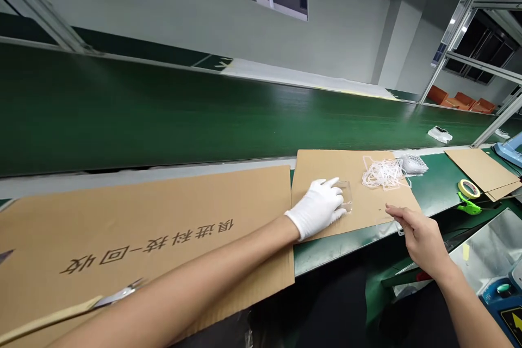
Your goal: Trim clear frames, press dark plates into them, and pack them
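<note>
My left hand [316,209] wears a white glove and rests on a brown cardboard sheet [322,168], its fingers curled around a clear rectangular plastic piece [345,197]. My right hand [422,238] is bare, with the fingers spread. It hovers at the sheet's front edge, just above a second clear plastic piece [388,227]. Whether they touch is hard to tell. A tangle of white plastic strips [383,174] lies on the cardboard beyond both hands.
A large printed cardboard sheet [138,244] with scissors [118,294] lies to the left. To the right are yellow tape [468,188], green snips [468,206] and more cardboard [481,170]. A green conveyor belt [204,114] runs behind the bench.
</note>
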Motion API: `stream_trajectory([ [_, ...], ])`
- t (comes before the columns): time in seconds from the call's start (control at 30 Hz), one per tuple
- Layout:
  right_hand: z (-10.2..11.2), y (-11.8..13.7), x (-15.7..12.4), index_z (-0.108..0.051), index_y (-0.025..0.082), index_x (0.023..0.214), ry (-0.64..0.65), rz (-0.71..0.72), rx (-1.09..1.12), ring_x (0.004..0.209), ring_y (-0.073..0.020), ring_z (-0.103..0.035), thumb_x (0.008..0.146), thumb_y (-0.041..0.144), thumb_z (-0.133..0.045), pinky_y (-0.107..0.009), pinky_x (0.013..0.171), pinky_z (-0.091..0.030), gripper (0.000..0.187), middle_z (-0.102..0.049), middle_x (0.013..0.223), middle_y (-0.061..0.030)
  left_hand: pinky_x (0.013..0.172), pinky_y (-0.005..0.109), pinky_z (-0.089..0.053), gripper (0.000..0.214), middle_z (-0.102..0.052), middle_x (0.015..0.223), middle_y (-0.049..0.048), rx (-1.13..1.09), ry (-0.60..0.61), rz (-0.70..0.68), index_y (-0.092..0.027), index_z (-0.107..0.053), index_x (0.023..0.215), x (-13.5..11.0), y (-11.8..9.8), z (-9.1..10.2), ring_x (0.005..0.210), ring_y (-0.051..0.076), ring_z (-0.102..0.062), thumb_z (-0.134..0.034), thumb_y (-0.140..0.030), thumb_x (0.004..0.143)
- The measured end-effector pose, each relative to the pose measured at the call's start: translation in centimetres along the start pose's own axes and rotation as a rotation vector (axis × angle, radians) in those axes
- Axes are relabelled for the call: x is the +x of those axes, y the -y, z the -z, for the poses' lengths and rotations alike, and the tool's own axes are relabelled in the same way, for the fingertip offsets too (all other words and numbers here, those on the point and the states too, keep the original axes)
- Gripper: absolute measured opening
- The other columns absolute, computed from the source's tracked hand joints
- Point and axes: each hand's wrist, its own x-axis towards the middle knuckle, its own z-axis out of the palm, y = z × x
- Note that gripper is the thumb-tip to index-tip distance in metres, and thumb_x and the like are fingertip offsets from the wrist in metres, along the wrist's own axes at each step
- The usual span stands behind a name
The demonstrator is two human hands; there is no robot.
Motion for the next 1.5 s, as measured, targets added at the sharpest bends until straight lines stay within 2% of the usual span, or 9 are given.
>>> stream_trajectory([
  [0.2, 1.1, 1.7, 0.6, -0.074, 0.036, 0.129, -0.013, -0.094, 0.157, 0.117, -0.0228, -0.077, 0.109, 0.029, -0.054, -0.039, 0.101, -0.066, 0.029, -0.079, 0.127, 0.0007, 0.109, 0.052, -0.047, 0.027, -0.075, 0.13, 0.0117, -0.341, -0.173, 0.024, -0.02, -0.074, 0.116, -2.2, -2.5, 4.3, 0.138, 0.038, -0.058, -0.067, -0.039, 0.098],
  [0.33, 0.9, 3.6, 1.7, -0.076, 0.033, 0.127, -0.002, -0.193, 0.429, 0.11, -0.0236, -0.078, 0.106, 0.038, -0.063, -0.04, 0.096, -0.069, 0.025, -0.079, 0.122, -0.0028, 0.111, 0.046, -0.051, 0.065, -0.068, 0.146, 0.0102, -0.773, -0.101, 0.048, -0.024, -0.063, 0.143, -2.0, -5.1, 7.1, 0.132, 0.033, -0.065, -0.077, -0.052, 0.087],
  [0.4, 0.4, 4.4, 2.4, -0.077, 0.029, 0.121, -0.024, -0.231, 0.558, 0.113, -0.0258, -0.077, 0.102, 0.042, -0.07, -0.042, 0.098, -0.069, 0.025, -0.078, 0.126, -0.0053, 0.106, 0.043, -0.054, 0.063, -0.074, 0.137, 0.0073, -0.925, -0.029, 0.092, -0.025, -0.068, 0.137, -1.8, -6.0, 7.5, 0.123, 0.032, -0.07, -0.079, -0.054, 0.083],
  [0.5, -0.5, 4.7, 3.0, -0.078, 0.025, 0.114, -0.095, -0.291, 0.698, 0.11, -0.0272, -0.078, 0.093, 0.047, -0.08, -0.045, 0.098, -0.068, 0.03, -0.079, 0.124, -0.0081, 0.093, 0.035, -0.058, 0.03, -0.082, 0.103, 0.0036, -1.08, 0.016, 0.208, -0.021, -0.078, 0.101, -1.8, -6.3, 7.7, 0.099, 0.025, -0.076, -0.066, -0.046, 0.092],
  [0.57, -1.1, 4.2, 3.1, -0.077, 0.024, 0.113, -0.108, -0.355, 0.752, 0.109, -0.0277, -0.078, 0.087, 0.048, -0.086, -0.047, 0.098, -0.068, 0.036, -0.08, 0.123, -0.0089, 0.079, 0.031, -0.058, 0.03, -0.08, 0.091, 0.0038, -1.177, 0.044, 0.31, -0.019, -0.076, 0.09, -2.1, -6.0, 7.9, 0.085, 0.021, -0.075, -0.061, -0.045, 0.094],
  [0.8, -2.9, 1.8, 2.3, -0.074, 0.022, 0.117, 0.156, -0.447, 0.708, 0.11, -0.0265, -0.076, 0.083, 0.047, -0.089, -0.043, 0.098, -0.063, 0.045, -0.08, 0.113, -0.0091, 0.053, 0.024, -0.045, 0.033, -0.077, 0.079, 0.006, -1.314, 0.168, 0.503, -0.017, -0.077, 0.098, -3.7, -4.5, 9.1, 0.063, 0.017, -0.071, -0.067, -0.046, 0.088],
  [0.93, -4.5, 0.9, 2.7, -0.078, 0.022, 0.108, 0.263, -0.404, 0.603, 0.094, -0.0238, -0.074, 0.091, 0.051, -0.08, -0.04, 0.088, -0.061, 0.034, -0.078, 0.097, -0.0062, 0.056, 0.025, -0.047, 0.032, -0.077, 0.082, 0.0055, -1.26, 0.159, 0.59, -0.017, -0.078, 0.096, -4.5, -3.5, 8.9, 0.066, 0.017, -0.071, -0.068, -0.046, 0.086],
  [1.2, -7.0, 0.0, 6.4, -0.07, 0.026, 0.12, 0.25, -0.225, 0.504, 0.098, -0.0227, -0.068, 0.104, 0.046, -0.058, -0.04, 0.086, -0.058, 0.029, -0.072, 0.108, -0.0065, 0.056, 0.025, -0.047, 0.032, -0.081, 0.087, 0.0082, -1.21, 0.1, 0.691, -0.016, -0.076, 0.099, -4.5, -1.4, 6.5, 0.072, 0.019, -0.073, -0.064, -0.044, 0.089],
  [1.5, -9.8, -2.6, 11.2, -0.072, 0.024, 0.115, 0.241, -0.246, 0.648, 0.087, -0.0205, -0.071, 0.095, 0.039, -0.069, -0.04, 0.083, -0.062, 0.025, -0.073, 0.1, -0.0056, 0.055, 0.026, -0.047, 0.034, -0.082, 0.089, 0.0089, -1.134, 0.037, 0.816, -0.017, -0.077, 0.1, -3.0, 1.0, 4.4, 0.073, 0.021, -0.075, -0.065, -0.047, 0.088],
])
